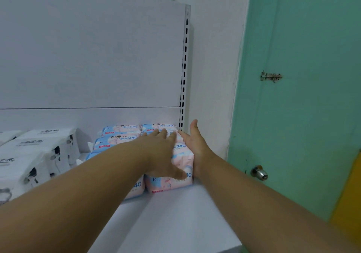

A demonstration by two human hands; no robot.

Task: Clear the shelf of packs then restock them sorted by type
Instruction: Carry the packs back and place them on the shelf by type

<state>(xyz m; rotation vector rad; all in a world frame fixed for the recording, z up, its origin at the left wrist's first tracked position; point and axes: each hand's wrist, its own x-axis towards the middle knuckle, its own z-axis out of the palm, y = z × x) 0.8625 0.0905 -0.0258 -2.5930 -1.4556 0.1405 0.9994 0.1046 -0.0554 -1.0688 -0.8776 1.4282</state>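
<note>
head view, looking forward and down, close over shelf (175,213)

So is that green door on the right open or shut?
Shut, it seems: the green door sits flush in its frame. Whether its latch is bolted, cannot tell.

The white shelf (175,213) carries two pack types. Pink-and-blue packs (121,129) marked "240" lie flat in stacked rows at its right end, against the back panel. White packs with black print (39,151) stand in a row to the left of the pink-and-blue packs, just beside them.
</note>
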